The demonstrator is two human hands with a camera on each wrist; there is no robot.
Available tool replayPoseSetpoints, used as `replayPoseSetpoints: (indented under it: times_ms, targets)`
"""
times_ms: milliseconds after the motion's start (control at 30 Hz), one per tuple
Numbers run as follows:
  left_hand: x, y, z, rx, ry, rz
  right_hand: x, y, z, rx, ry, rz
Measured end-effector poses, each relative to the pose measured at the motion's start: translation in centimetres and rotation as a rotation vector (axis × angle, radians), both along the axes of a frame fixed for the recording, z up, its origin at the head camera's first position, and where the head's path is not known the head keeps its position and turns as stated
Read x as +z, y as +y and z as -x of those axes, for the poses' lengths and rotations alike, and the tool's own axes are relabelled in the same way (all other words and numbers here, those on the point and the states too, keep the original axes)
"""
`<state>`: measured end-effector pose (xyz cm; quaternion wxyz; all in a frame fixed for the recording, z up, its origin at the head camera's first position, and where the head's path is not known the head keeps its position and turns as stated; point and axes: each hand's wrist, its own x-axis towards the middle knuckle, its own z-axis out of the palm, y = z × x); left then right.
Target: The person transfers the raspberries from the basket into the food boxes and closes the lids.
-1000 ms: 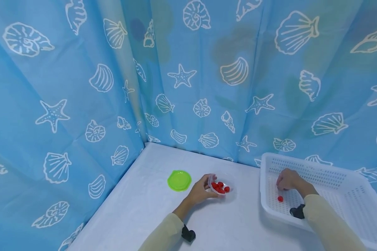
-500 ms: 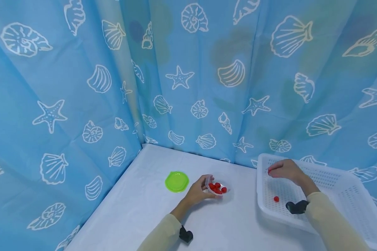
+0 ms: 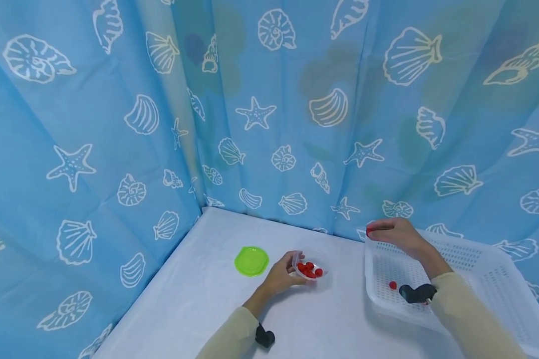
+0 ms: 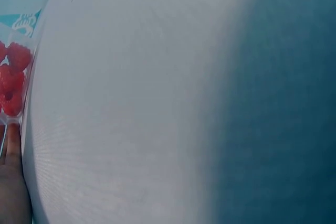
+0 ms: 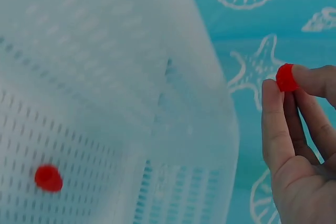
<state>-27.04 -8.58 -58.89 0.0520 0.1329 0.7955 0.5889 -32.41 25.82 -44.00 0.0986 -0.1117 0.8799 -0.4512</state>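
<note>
My left hand point(image 3: 279, 275) grips a small clear plastic bowl point(image 3: 316, 255) on the white table, fingers and thumb around its near side. Several red raspberries point(image 3: 308, 271) lie in it; the left wrist view shows some raspberries point(image 4: 11, 80) close up through the clear wall. Over the left end of a white perforated basket point(image 3: 485, 299), my right hand point(image 3: 397, 233) pinches one raspberry point(image 5: 285, 78) between thumb and fingertips, level with the rim. Another raspberry point(image 3: 393, 285) rests on the basket floor, below the right hand.
A bright green round lid point(image 3: 251, 261) lies on the white tablecloth point(image 3: 197, 299), left of the bowl. Blue curtains point(image 3: 260, 149) with white seashell prints hang behind and to the left. Each wrist carries a black camera mount point(image 3: 416, 293).
My right hand has picked a raspberry off the basket floor, risen and moved left to the basket's rim. The left hand still holds the bowl in place.
</note>
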Motion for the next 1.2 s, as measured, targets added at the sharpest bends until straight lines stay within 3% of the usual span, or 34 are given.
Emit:
replayPoseSetpoints:
  times_ms: [233,467,800,1200]
  targets:
    - [-0.1,0.0,0.1,-0.001,0.0,0.001,0.7,-3.1,-0.5,0.044,0.033,0.101]
    - [0.1,0.1,0.0,0.007,-0.005,0.005,0.5,-6.4,-0.7,0.04,0.018,0.099]
    - [0.0,0.3,-0.1,0.032,-0.043,0.003,-1.3,-9.9,-1.2,0.089,-0.013,0.141]
    - [-0.1,-0.1,0.0,0.018,-0.005,0.01,-3.5,-12.2,-1.6,0.081,-0.055,0.123]
